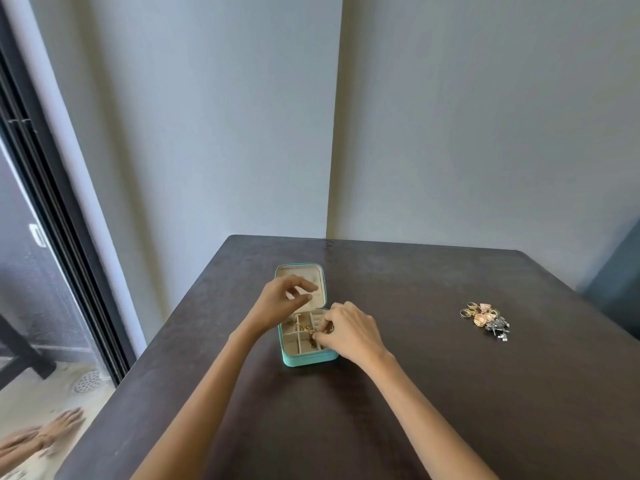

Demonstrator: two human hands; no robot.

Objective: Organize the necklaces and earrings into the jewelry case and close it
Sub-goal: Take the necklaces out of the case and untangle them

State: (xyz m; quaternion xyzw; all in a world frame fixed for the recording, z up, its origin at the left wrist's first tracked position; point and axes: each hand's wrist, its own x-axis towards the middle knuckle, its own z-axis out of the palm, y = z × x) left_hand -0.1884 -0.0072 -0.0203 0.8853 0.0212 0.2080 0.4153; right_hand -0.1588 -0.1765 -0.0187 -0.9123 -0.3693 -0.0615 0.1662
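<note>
A small teal jewelry case (309, 358) stands open on the dark table, its cream-lined lid (301, 273) upright at the back. A gold necklace (309, 330) lies across the case's divided compartments. My right hand (348, 329) pinches this chain over the tray's right side. My left hand (282, 299) hovers above the tray in front of the lid, with its fingers loosely curled and its thumb near its forefinger; nothing shows in it. A pile of gold, pink and silver earrings and rings (485, 318) lies on the table well to the right.
The dark table (415, 393) runs to a grey wall at the back. A glass sliding door (52, 271) stands to the left and mirrors my arms. A dark chair back (616, 278) shows at the right edge.
</note>
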